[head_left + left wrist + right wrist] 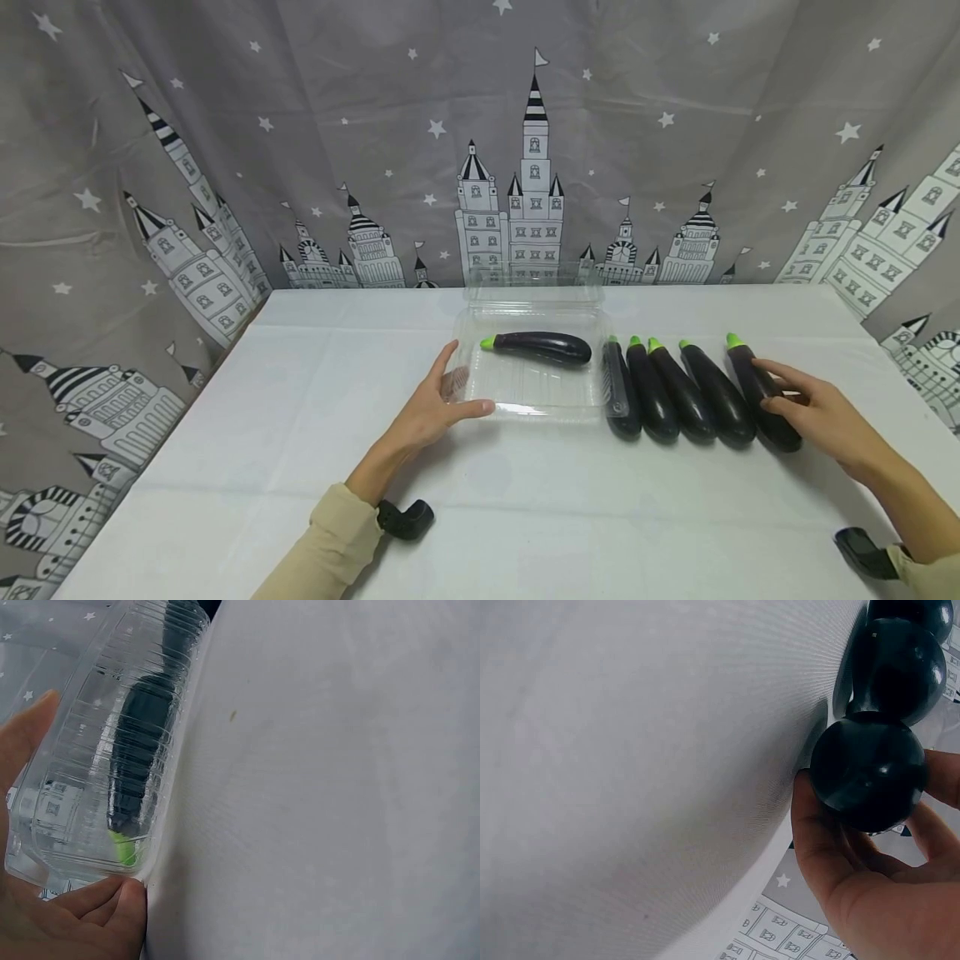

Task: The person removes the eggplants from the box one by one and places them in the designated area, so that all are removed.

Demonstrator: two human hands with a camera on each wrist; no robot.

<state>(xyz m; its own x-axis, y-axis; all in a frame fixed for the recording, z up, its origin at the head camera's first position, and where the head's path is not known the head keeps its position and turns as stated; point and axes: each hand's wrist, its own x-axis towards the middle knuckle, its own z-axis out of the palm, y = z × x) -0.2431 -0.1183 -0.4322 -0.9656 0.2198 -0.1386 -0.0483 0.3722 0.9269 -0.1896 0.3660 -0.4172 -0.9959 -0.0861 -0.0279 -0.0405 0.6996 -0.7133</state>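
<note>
A clear plastic clamshell container [536,408] stands with its lid raised at the back. Inside it lies one eggplant [543,347], green stem end to the left. My left hand [429,414] holds the container's near left corner, thumb along one side and fingers against the other. Right of the container, several eggplants [686,392] lie side by side, stems away from me. The outermost eggplant [761,396] is gripped by my right hand [821,412], the thumb on one side and fingers on the other. In the right wrist view, its rounded dark end [866,772] shows between the fingers.
A white cloth [525,517] covers the table. Behind it hangs a grey curtain [360,108] printed with castles and stars. The leftmost eggplant [624,392] of the row overlaps the container's right edge in the head view. Each wrist wears a black camera mount [406,518].
</note>
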